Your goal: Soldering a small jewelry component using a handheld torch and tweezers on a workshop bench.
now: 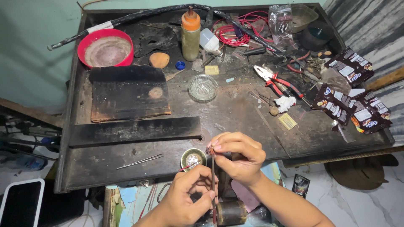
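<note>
- Thin rod (213, 176), dark reddish, stood nearly upright at 6 o'clock in the head view, just off the near edge of the workbench (235, 113).
- Left hand (185, 199) gripped the rod's lower half, fingers curled shut around it.
- Right hand (240, 157) sat at the rod's top end, thumb and fingertips pinched on a small reddish piece (209, 149) there; what that piece was could not be told.
- Small round tin (193, 159), with silvery contents, lay just beside both hands toward 9 o'clock, on the bench's near edge.
- Two thin metal needles (140, 161) lay farther out at 9 o'clock from the tin.
- Glass dish (203, 87), ribbed and clear, stood at 12 o'clock from the hands, mid-bench.
- Red-handled pliers (275, 80) lay at 1 o'clock, near a white crumpled scrap (285, 103).
- Charred black block (128, 93) occupied 10 o'clock; the red bowl (105, 47) stood beyond it.
- Orange-capped bottle (190, 35) stood upright at 12 o'clock, far edge.
- Dark snack packets (349, 90) lay at 2 o'clock, well apart from the hands.
</note>
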